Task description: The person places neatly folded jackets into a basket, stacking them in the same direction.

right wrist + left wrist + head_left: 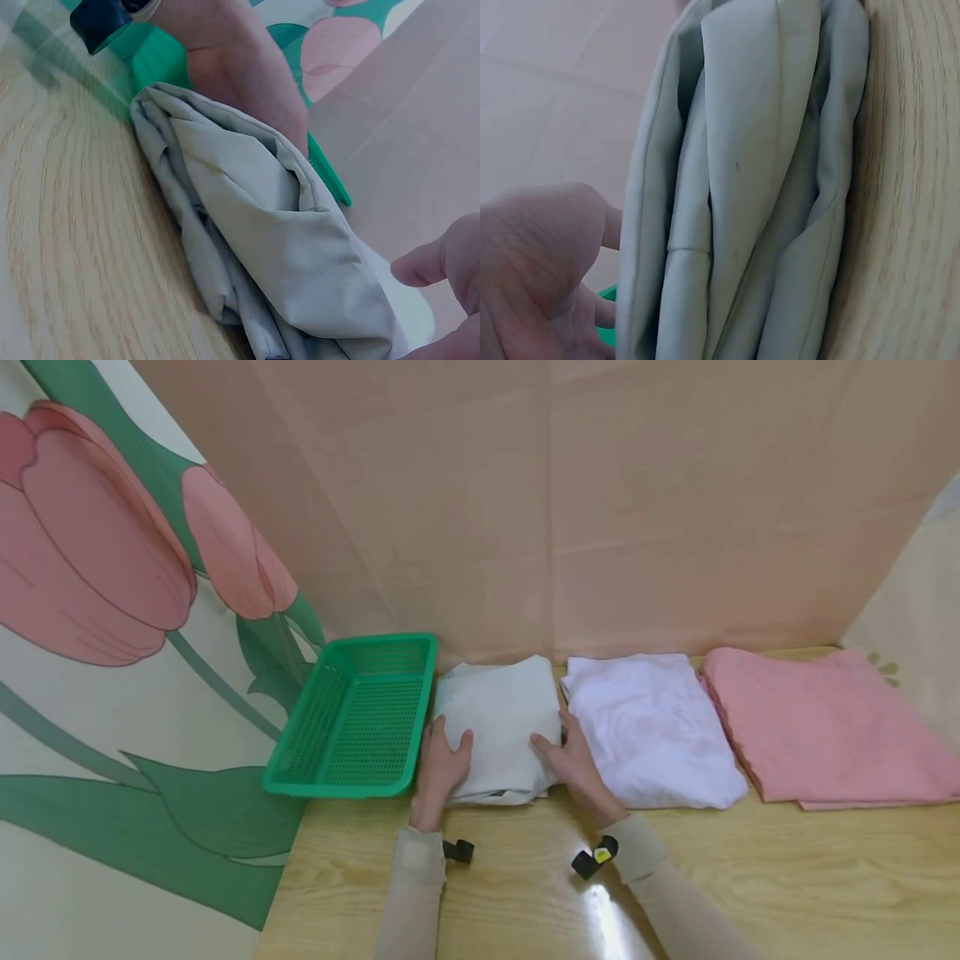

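A folded pale grey-green cloth [498, 714] lies on the wooden table, its layered, rolled edges showing in the left wrist view. My left hand [445, 766] is at its left side, between the cloth and the green basket [341, 790], thumb over the top. Along the right side sits my right hand [573, 758], its thumb extended over the cloth and its fingers partly hidden by the side. In the right wrist view, that thumb's tip [412, 266] is spread beside the cloth's upper face. Neither hand shows a curled grip.
Right of the grey-green cloth lies a folded white cloth [652, 731], then a folded pink cloth [817, 727]. A beige sheet [547, 510] hangs behind the row. At the left rises a wall with painted tulips [105, 535]. The table [525, 893] reaches towards me.
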A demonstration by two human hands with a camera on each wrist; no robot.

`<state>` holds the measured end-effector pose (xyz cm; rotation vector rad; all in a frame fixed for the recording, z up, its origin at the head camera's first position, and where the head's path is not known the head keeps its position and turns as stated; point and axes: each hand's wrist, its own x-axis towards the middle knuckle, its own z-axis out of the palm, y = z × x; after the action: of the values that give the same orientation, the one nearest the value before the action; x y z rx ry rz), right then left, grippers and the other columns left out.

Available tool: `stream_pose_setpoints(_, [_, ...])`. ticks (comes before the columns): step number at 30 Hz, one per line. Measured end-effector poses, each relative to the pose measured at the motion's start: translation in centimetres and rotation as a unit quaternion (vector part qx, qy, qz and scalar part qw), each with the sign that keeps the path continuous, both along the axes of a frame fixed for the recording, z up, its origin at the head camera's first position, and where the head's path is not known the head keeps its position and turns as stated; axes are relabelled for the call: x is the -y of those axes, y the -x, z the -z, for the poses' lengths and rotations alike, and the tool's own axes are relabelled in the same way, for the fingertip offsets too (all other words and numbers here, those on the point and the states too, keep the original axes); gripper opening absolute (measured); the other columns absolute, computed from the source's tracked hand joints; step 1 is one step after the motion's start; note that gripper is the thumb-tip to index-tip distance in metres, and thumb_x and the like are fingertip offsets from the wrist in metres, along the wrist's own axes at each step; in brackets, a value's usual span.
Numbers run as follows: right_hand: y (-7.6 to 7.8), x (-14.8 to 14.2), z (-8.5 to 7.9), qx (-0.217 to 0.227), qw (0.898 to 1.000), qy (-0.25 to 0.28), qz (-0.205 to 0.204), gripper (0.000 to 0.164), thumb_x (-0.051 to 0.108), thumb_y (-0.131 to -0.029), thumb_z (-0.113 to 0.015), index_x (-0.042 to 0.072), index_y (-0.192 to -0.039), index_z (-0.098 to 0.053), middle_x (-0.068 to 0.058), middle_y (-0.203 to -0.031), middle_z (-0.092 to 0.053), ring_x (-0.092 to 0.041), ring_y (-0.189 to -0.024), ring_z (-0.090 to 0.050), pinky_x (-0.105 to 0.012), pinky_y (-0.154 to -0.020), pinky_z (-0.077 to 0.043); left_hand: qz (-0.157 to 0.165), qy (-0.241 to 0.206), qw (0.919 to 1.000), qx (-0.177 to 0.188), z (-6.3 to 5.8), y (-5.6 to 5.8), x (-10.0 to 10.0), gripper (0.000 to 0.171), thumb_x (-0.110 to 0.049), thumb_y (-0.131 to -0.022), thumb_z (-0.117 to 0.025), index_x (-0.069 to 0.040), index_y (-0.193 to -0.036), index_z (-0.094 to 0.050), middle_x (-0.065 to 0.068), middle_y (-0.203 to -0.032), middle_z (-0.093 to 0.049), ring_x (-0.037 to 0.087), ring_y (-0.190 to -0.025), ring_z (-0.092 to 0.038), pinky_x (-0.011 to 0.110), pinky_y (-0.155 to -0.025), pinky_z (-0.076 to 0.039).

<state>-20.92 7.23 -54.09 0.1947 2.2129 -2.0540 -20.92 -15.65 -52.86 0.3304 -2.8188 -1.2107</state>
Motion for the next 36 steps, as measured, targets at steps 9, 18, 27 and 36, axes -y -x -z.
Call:
stream_pose_setpoints(9, [0.3, -0.1, 0.5, 0.043, 0.998, 0.032, -0.014, 0.084, 0.014, -0.101, -0.070, -0.005, -0.165, -0.019, -0.028, -0.167, -0.032, -0.042, -0.150, -0.036, -0.055, -0.128, -0.028, -0.009, 0.003, 0.9989, 0.047, 0.3, 0.0, 0.2, 0.083, -0.042, -0.106, -0.062, -0.004, -0.168, -0.022, 0.028, -0.168, -0.036, 0.041, -0.156, -0.037, 0.053, -0.127, -0.033])
stream_pose_setpoints(18, [0.1, -0.5, -0.3, 0.067, 0.996, 0.042, -0.030, 0.079, 0.015, -0.103, -0.067, -0.004, -0.164, -0.021, -0.027, -0.163, -0.035, -0.041, -0.145, -0.042, -0.056, -0.125, -0.033, -0.040, -0.032, 0.9975, 0.049, 0.0, -0.1, 0.1, 0.086, -0.043, -0.105, -0.064, 0.003, -0.166, -0.024, 0.032, -0.163, -0.042, 0.044, -0.152, -0.042, 0.055, -0.125, -0.036])
stream_pose_setpoints(27, [0.0, -0.7, -0.7, 0.071, 0.996, 0.040, -0.041, 0.084, 0.015, -0.104, -0.066, -0.001, -0.167, -0.013, -0.026, -0.169, -0.027, -0.041, -0.150, -0.034, -0.057, -0.128, -0.028, -0.044, -0.080, 0.9943, 0.054, -0.1, 0.1, 0.6, 0.078, -0.038, -0.107, -0.062, 0.007, -0.162, -0.030, 0.033, -0.164, -0.039, 0.047, -0.153, -0.039, 0.058, -0.127, -0.033])
stream_pose_setpoints(36, [-0.3, -0.3, -0.9, 0.068, 0.995, 0.064, -0.047, 0.080, 0.012, -0.104, -0.065, -0.002, -0.165, -0.015, -0.026, -0.163, -0.031, -0.040, -0.142, -0.041, -0.056, -0.123, -0.035, -0.052, -0.083, 0.9929, 0.068, -0.4, 0.1, 0.5, 0.078, -0.037, -0.106, -0.062, 0.007, -0.162, -0.030, 0.033, -0.165, -0.038, 0.046, -0.154, -0.038, 0.057, -0.127, -0.032])
